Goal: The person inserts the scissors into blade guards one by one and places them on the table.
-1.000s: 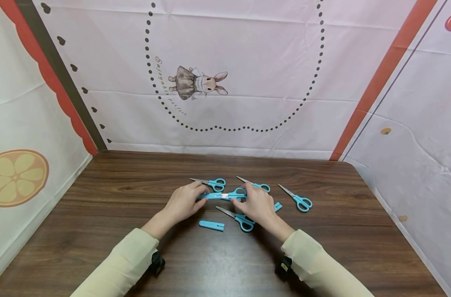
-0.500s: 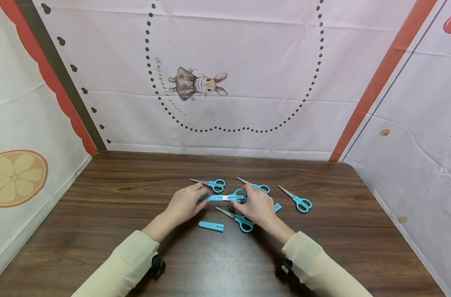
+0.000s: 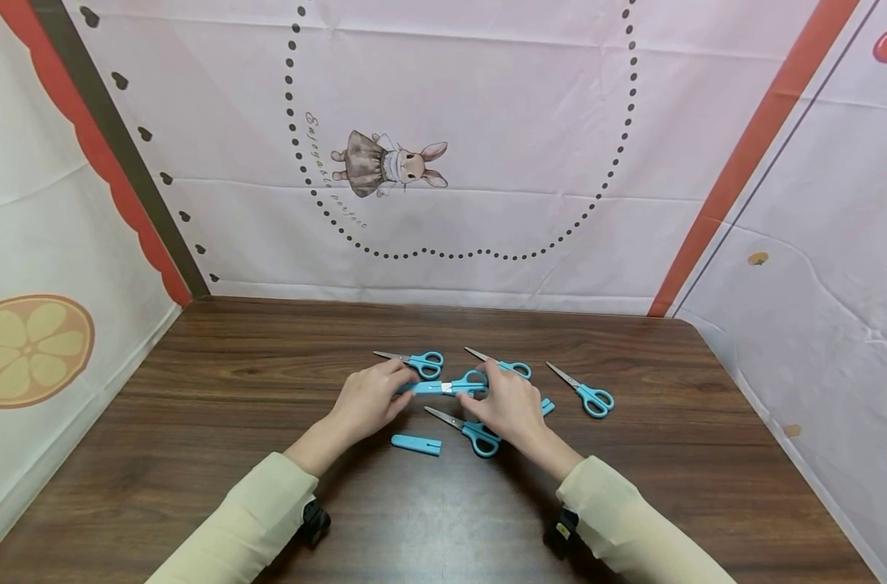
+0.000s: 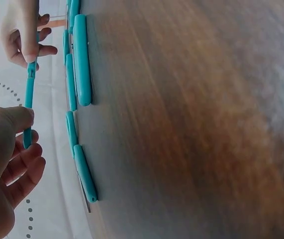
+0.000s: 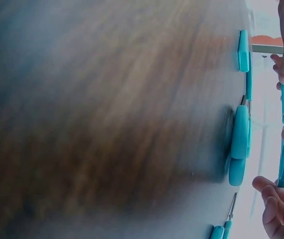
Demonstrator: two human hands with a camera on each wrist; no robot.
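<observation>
ok so, held scissors point(image 3: 449, 388) between left hand point(image 3: 363, 401) and right hand point(image 3: 512, 401), two pairs point(image 3: 417, 364) behind on the bench point(image 3: 706, 454), another pair point(image 3: 586, 391) off right, front pair point(image 3: 472, 427) with loose cap point(image 3: 416, 444) just left

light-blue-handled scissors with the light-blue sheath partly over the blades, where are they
In the head view, the scissors are below centre, above the brown wooden table, between the left hand pinching the sheath and the right hand gripping them.

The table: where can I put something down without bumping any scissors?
Bare table: left of the left hand, right of the rightmost scissors, and between the sleeves, this side of the nearest cap. It's crowded around the right hand, where other scissors lie close.
</observation>
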